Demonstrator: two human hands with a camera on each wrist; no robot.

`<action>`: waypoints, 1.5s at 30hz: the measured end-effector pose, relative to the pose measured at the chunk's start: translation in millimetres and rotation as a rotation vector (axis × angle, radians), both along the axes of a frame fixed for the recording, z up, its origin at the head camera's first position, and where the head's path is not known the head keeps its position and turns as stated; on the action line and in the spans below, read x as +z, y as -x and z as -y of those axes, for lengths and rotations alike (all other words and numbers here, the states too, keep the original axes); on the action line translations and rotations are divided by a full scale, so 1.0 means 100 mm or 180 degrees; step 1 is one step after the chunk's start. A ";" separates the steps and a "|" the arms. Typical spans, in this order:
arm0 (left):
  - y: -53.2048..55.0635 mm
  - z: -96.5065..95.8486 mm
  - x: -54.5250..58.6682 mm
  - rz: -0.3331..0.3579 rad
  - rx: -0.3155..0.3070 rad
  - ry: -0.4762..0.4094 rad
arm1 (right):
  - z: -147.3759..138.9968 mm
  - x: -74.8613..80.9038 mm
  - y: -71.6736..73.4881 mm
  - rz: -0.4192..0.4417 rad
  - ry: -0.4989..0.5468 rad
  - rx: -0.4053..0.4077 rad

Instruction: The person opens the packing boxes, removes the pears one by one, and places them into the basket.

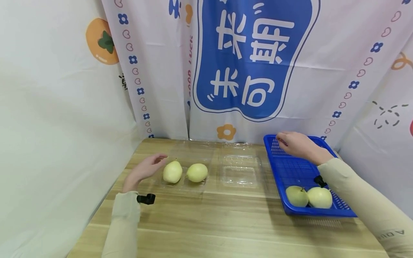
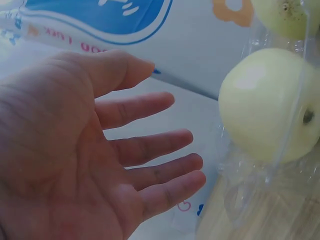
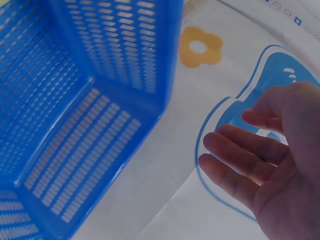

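Observation:
My left hand (image 1: 149, 167) hovers just left of two pale yellow pears, a nearer pear (image 1: 172, 172) and another pear (image 1: 197, 172), both sitting in a clear plastic box. The left wrist view shows its fingers spread and relaxed, apart from the pear (image 2: 270, 105). Over the far end of a blue plastic basket (image 1: 279, 182) is my right hand (image 1: 295, 144). Its fingers bend loosely around nothing in the right wrist view, beside the basket's wall (image 3: 125, 45). Two more pears, a greenish pear (image 1: 297, 196) and a paler pear (image 1: 320, 197), lie at the basket's near end.
A second clear plastic box (image 1: 240, 175) stands between the pears and the basket, its transparent edges hard to make out. Wooden tabletop (image 1: 206, 225) extends toward me. A printed cloth (image 1: 167, 107) hangs behind the table, with white cloth on both sides.

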State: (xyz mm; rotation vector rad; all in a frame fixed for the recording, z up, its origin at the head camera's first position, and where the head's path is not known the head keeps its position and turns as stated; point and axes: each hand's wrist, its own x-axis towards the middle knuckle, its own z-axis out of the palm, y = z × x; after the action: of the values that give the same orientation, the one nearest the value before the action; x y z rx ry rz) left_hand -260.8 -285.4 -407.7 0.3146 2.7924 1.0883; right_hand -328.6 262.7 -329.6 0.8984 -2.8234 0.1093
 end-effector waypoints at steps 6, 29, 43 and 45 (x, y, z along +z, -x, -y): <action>0.00 -0.17 0.04 -0.0084 -0.0103 0.0053 | -0.24 -0.02 0.01 0.0035 -0.0049 -0.0117; 0.10 -0.75 0.13 -0.0412 -0.0651 0.0676 | -1.08 -0.23 0.09 0.0155 -0.0363 -0.0490; 0.12 -0.99 0.01 -0.0429 -0.0831 0.0777 | -1.44 -0.28 0.02 0.0286 -0.0485 -0.0647; 0.12 -1.02 -0.01 -0.0453 -0.0852 0.0784 | -1.49 -0.30 0.00 0.0300 -0.0491 -0.0670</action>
State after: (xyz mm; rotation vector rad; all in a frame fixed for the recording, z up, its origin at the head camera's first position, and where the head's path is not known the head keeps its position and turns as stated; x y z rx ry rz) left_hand -272.5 -183.3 -408.7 0.7357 2.8547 0.6802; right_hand -328.8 411.3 -359.8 0.6330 -3.0276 -0.0979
